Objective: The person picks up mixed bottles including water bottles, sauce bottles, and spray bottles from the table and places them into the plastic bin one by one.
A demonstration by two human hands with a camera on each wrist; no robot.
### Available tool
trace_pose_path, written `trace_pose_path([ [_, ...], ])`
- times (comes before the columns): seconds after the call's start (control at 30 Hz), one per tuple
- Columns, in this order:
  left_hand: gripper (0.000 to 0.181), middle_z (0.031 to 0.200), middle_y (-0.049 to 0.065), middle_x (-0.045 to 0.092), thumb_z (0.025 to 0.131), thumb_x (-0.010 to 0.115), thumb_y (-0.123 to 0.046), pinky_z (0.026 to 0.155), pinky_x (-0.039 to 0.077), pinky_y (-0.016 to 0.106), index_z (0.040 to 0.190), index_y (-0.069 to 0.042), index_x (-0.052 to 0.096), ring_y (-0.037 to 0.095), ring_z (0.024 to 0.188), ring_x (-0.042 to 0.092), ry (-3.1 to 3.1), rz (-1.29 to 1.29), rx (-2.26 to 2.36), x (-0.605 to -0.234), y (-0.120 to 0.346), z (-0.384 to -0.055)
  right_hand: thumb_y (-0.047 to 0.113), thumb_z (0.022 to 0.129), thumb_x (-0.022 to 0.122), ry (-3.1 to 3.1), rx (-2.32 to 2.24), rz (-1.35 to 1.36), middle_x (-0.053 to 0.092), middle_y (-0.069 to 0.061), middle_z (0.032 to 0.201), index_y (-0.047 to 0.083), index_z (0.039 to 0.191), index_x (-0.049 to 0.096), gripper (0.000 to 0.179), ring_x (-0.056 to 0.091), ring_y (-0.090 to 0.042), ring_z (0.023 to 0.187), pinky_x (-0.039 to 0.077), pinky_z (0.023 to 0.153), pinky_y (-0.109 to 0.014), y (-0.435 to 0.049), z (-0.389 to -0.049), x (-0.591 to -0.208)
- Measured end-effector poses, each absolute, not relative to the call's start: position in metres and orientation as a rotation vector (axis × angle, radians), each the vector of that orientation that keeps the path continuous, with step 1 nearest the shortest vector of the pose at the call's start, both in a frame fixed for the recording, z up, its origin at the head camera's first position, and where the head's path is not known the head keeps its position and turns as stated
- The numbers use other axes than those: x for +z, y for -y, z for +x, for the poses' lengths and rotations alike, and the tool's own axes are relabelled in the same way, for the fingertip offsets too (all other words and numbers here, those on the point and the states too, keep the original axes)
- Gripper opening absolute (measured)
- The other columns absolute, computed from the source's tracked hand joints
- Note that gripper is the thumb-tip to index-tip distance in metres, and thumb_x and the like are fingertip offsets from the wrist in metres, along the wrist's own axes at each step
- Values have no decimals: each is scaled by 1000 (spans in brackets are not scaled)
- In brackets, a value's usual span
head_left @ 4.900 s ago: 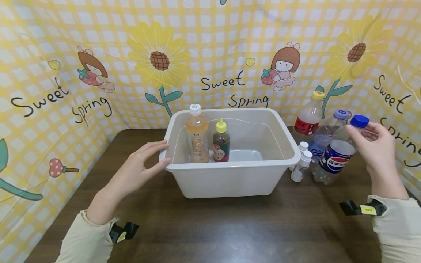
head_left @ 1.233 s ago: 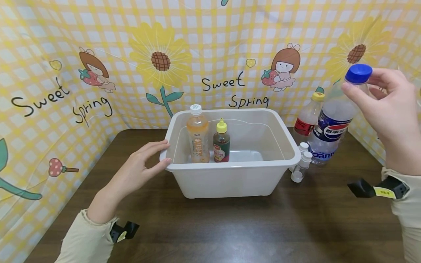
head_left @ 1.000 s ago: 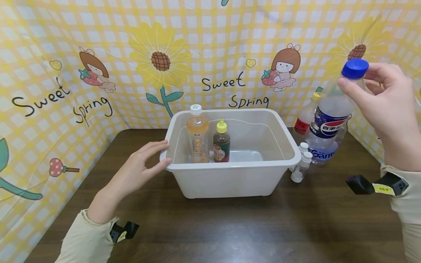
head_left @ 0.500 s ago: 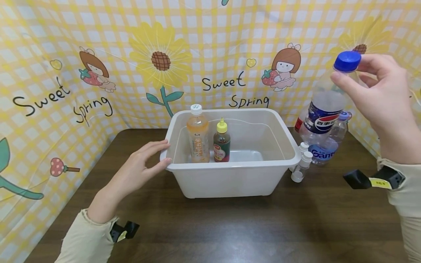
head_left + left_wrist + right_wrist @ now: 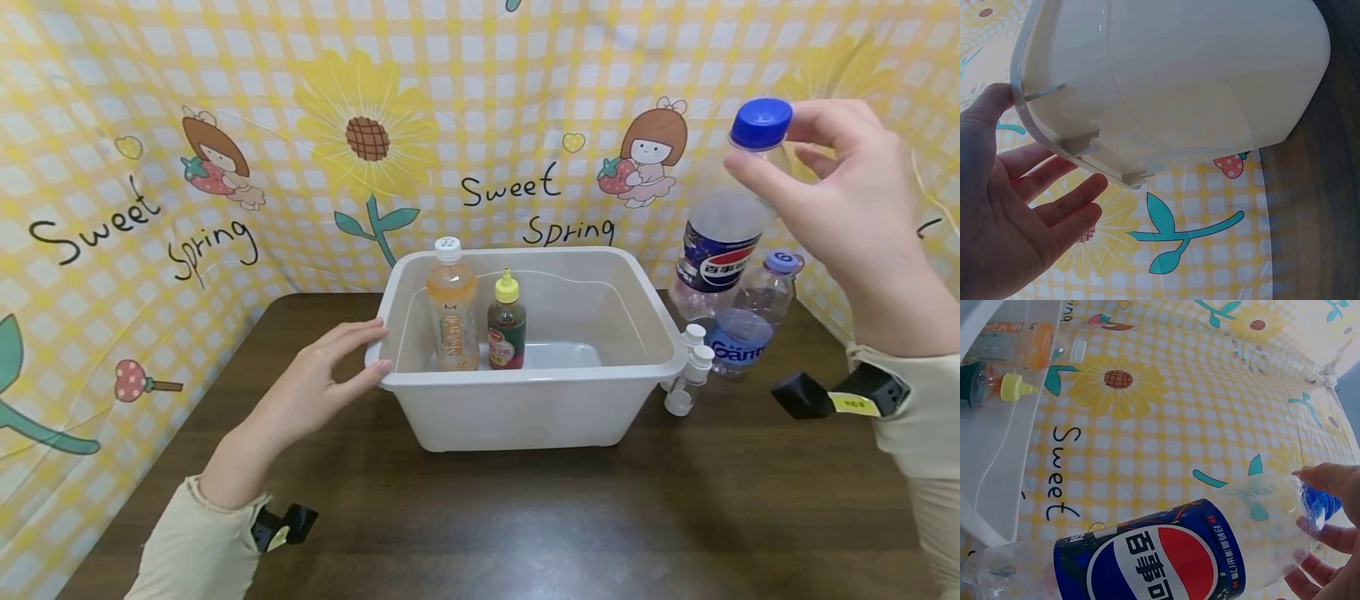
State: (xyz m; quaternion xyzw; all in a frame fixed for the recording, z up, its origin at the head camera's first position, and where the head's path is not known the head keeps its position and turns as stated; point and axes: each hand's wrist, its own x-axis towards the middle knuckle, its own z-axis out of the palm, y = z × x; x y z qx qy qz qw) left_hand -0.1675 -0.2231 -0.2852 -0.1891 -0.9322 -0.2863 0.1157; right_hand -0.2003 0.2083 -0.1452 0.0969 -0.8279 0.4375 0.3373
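My right hand (image 5: 855, 192) pinches a clear plastic soda bottle (image 5: 716, 258) by the neck, just under its blue cap. The bottle has a blue, red and white label and hangs tilted, right of the bin; its label faces the camera in the right wrist view. My left hand (image 5: 322, 375) rests at the left corner of a white plastic bin (image 5: 525, 417), thumb and fingertips at the rim, fingers loose in the left wrist view. Inside the bin stand an orange drink bottle (image 5: 453, 325) and a small dark squeeze bottle (image 5: 507, 333) with a yellow nozzle.
Right of the bin stand a clear bottle (image 5: 750, 321) with a lilac cap and two tiny white-capped bottles (image 5: 690, 379). A red-labelled bottle behind the held one is hidden. A yellow checked cloth (image 5: 480, 108) hangs behind the brown table (image 5: 480, 517).
My right hand has lifted the soda bottle off the table and carried it up, then leftward toward the bin. It now covers the yellow-capped bottle. My left hand stays at the rim.
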Motion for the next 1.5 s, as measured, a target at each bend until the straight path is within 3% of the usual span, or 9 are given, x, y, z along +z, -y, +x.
trace_pose_path([
  [0.2,50,144,8,44,93,56,-36,104,36,54,134,-10,50,31,132,41,2748,-543,-853,-285,223,-167,22,81,72,2160,1155,315,47,22,99,26,101,67,21,38,7,103,29,112,-31,-200,-201,-141],
  [0.67,49,143,8,45,92,57,-36,104,36,53,134,-10,50,30,132,41,2735,-550,-846,-286,223,-167,25,82,71,2198,1113,443,45,22,101,15,112,66,33,36,6,106,27,113,-35,-177,-208,-136],
  [1.33,49,143,9,45,92,58,-35,103,36,53,133,-9,51,30,132,42,2725,-556,-843,-286,223,-167,27,82,70,2255,1179,522,47,18,98,12,107,66,29,39,2,104,32,110,-43,-155,-232,-135],
  [1.5,49,143,9,45,92,58,-35,104,36,53,133,-9,51,30,132,42,2725,-558,-836,-286,223,-167,32,84,67,2333,1200,512,47,16,102,12,111,64,34,41,-4,110,32,109,-46,-153,-243,-139],
])
